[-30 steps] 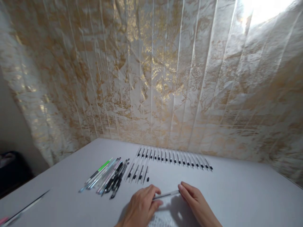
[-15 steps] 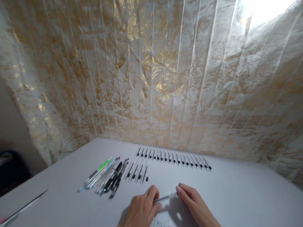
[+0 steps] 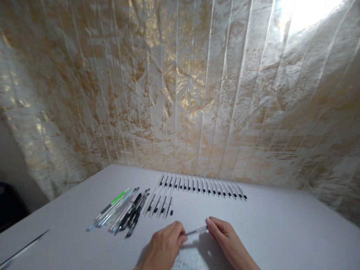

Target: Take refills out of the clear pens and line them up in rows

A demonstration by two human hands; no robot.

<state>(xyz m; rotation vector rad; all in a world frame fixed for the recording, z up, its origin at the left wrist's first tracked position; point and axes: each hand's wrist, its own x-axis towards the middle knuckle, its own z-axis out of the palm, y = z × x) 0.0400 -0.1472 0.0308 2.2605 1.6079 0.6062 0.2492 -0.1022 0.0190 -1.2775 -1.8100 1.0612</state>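
Low in the middle of the view, my left hand (image 3: 165,243) pinches the left end of a slim pen (image 3: 197,230) with a clear barrel and a dark core. The fingertips of my right hand (image 3: 225,237) close on its other end, so the pen spans the gap just above the table. Beyond my left hand lies a small black cap (image 3: 171,212), beside a short row of clear pen parts (image 3: 156,206) with dark refills and black pieces. What my fingertips cover at each end is hidden.
A long row of similar pen parts (image 3: 203,186) runs along the table's back. Left of the rows lies a pile of assorted pens (image 3: 123,213), one bright green. A thin dark-and-white stick (image 3: 25,248) rests far left. Crinkled gold-and-silver sheeting (image 3: 180,93) hangs behind the white table (image 3: 270,225).
The view has shifted slightly, so the rows and pile appear a little further left. My left thumb and fingers have drawn closer together on the pen. Both hands still hold it.
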